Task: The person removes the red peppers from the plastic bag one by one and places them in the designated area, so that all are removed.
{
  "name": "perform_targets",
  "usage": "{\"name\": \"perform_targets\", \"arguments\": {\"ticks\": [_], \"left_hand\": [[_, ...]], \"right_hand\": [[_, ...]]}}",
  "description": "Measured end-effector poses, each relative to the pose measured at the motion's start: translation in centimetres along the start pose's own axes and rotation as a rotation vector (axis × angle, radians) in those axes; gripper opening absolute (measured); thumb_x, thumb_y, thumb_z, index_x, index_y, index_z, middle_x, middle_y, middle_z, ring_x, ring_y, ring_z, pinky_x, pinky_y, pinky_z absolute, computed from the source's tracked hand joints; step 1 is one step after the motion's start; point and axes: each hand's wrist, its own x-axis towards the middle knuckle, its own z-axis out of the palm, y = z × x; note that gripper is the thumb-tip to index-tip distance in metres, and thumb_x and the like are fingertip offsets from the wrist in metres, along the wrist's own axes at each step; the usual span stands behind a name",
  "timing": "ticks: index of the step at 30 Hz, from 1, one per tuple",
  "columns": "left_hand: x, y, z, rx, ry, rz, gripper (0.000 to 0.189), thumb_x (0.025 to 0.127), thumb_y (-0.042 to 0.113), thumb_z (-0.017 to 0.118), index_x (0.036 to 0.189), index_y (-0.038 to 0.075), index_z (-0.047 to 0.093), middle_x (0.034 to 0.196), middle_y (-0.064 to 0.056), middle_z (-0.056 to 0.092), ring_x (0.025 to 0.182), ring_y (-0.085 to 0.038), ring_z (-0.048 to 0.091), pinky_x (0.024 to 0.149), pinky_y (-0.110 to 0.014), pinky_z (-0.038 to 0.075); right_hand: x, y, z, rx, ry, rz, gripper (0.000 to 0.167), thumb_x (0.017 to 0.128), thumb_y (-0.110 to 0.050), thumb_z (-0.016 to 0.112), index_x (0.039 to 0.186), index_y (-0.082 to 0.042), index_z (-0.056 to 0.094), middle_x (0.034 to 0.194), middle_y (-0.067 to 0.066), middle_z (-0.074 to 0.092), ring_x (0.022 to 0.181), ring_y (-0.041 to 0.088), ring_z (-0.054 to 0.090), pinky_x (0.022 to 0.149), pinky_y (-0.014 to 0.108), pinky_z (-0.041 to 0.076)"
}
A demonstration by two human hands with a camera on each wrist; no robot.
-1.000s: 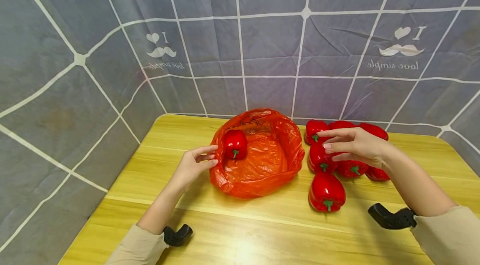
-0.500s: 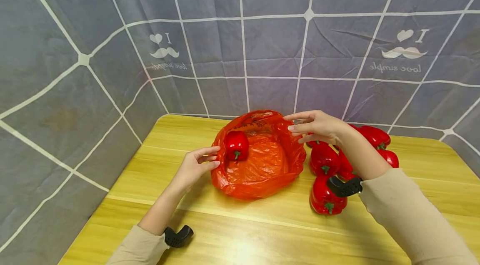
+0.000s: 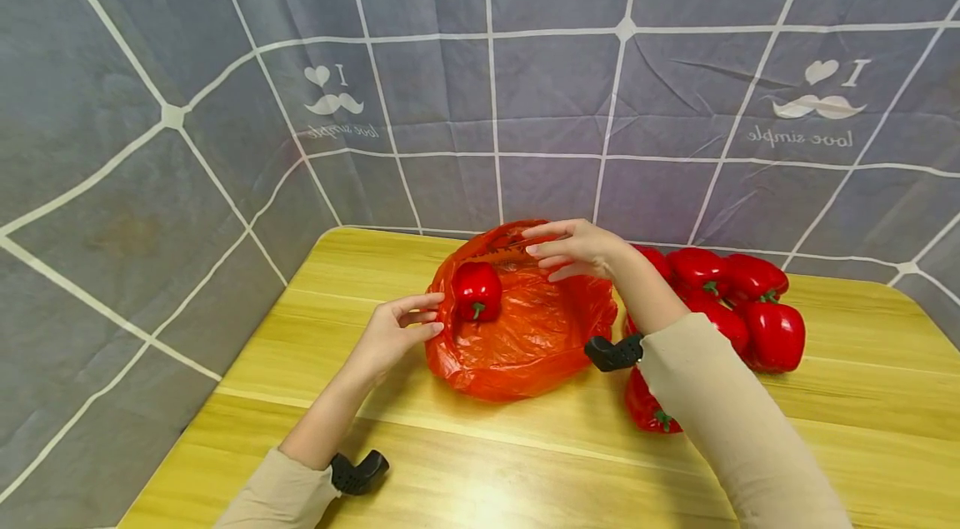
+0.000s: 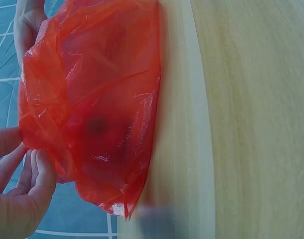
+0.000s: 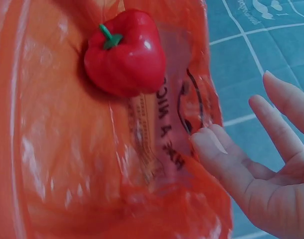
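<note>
A red plastic bag (image 3: pixel 517 383) sits on the table with its mouth spread wide. Inside it, on the left, rests one red bell pepper (image 3: pixel 477 291) with a green stem. The left hand (image 3: pixel 393 329) pinches the bag's left rim; the left wrist view shows fingers (image 4: pixel 42 164) against the bunched plastic. Over the bag's far right side hovers the right hand (image 3: pixel 577 250), fingers spread and holding nothing. In the right wrist view its thumb (image 5: pixel 212 142) appears in front of the bag's printed wall. More red peppers (image 3: pixel 774 336) lie to the right, partly hidden by the right arm.
The bag and peppers share a light wood table (image 3: pixel 487 471). A grey curtain (image 3: pixel 420 96) with white lines rises behind the table and along its left side. Black devices sit on both wrists, at the left (image 3: pixel 358 472) and the right (image 3: pixel 615 352).
The right hand has moved left from above the pepper pile to over the bag, carrying nothing. The left hand stays at the bag's rim.
</note>
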Motion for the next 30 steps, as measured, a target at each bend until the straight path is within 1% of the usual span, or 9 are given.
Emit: {"name": "perform_targets", "arguments": {"ticks": [2,4,8,10,16,19,22,25,30], "left_hand": [[0.0,0.0,0.0,0.001,-0.001,-0.003,0.041,0.082,-0.007,0.064,0.123,-0.005,0.057,0.112,-0.019,0.06,0.098,-0.024,0.058,0.075,-0.02,0.051],[0.0,0.1,0.1,0.004,-0.002,-0.004,0.041,0.083,-0.006,0.064,0.123,-0.005,0.057,0.113,-0.018,0.06,0.099,-0.025,0.058,0.075,-0.02,0.052],[0.0,0.1,0.1,-0.001,-0.005,0.0,0.041,0.083,-0.006,0.064,0.123,-0.006,0.057,0.114,-0.019,0.06,0.1,-0.027,0.058,0.075,-0.02,0.051],[0.0,0.1,0.1,-0.004,-0.007,0.005,0.04,0.083,-0.006,0.064,0.122,-0.006,0.057,0.114,-0.02,0.059,0.101,-0.028,0.057,0.075,-0.02,0.051],[-0.1,0.2,0.2,-0.006,-0.006,0.006,0.041,0.082,-0.007,0.064,0.122,-0.006,0.057,0.113,-0.019,0.06,0.101,-0.027,0.057,0.075,-0.02,0.051],[-0.2,0.3,0.3,-0.002,0.005,-0.002,0.041,0.082,-0.007,0.064,0.122,-0.005,0.058,0.112,-0.018,0.06,0.1,-0.027,0.058,0.075,-0.021,0.052],[-0.2,0.3,0.3,0.01,0.003,-0.005,0.04,0.082,-0.006,0.064,0.122,-0.004,0.058,0.112,-0.017,0.061,0.1,-0.026,0.058,0.076,-0.023,0.052],[-0.1,0.3,0.4,0.014,-0.001,-0.007,0.04,0.082,-0.006,0.064,0.122,-0.004,0.058,0.113,-0.017,0.061,0.101,-0.026,0.058,0.077,-0.024,0.052],[-0.1,0.2,0.4,0.002,0.003,0.001,0.04,0.082,-0.006,0.064,0.122,-0.004,0.058,0.112,-0.018,0.061,0.1,-0.026,0.058,0.077,-0.022,0.052]], "right_hand": [[0.6,0.1,0.6,0.009,0.0,0.008,0.05,0.091,-0.011,0.059,0.138,-0.002,0.043,0.138,0.02,0.044,0.114,0.036,0.051,0.085,0.042,0.051],[1.1,0.1,1.1,0.024,0.001,0.025,0.049,0.091,-0.011,0.059,0.137,-0.003,0.044,0.137,0.019,0.044,0.117,0.038,0.048,0.088,0.044,0.049],[2.3,0.5,2.0,0.059,-0.005,0.062,0.048,0.092,-0.01,0.058,0.137,-0.002,0.044,0.137,0.022,0.043,0.124,0.042,0.041,0.092,0.05,0.044],[2.9,0.7,2.3,0.074,-0.003,0.079,0.048,0.092,-0.01,0.057,0.137,-0.003,0.043,0.137,0.023,0.043,0.125,0.042,0.04,0.093,0.051,0.043],[3.8,1.0,3.2,0.107,0.023,0.09,0.046,0.093,-0.011,0.056,0.137,-0.004,0.045,0.136,0.025,0.044,0.123,0.042,0.043,0.094,0.052,0.042],[4.2,1.3,3.7,0.106,0.033,0.101,0.046,0.092,-0.013,0.058,0.136,-0.006,0.047,0.134,0.023,0.046,0.121,0.04,0.045,0.094,0.052,0.042],[4.5,1.8,4.1,0.104,0.046,0.126,0.046,0.091,-0.014,0.059,0.135,-0.008,0.048,0.133,0.02,0.048,0.119,0.038,0.047,0.094,0.051,0.043],[4.6,2.2,4.4,0.107,0.056,0.138,0.046,0.091,-0.015,0.06,0.135,-0.009,0.049,0.131,0.019,0.05,0.117,0.037,0.049,0.091,0.05,0.045],[5.0,2.6,5.0,0.132,0.039,0.128,0.048,0.09,-0.015,0.06,0.136,-0.01,0.047,0.131,0.02,0.05,0.113,0.037,0.053,0.086,0.048,0.049]]}}
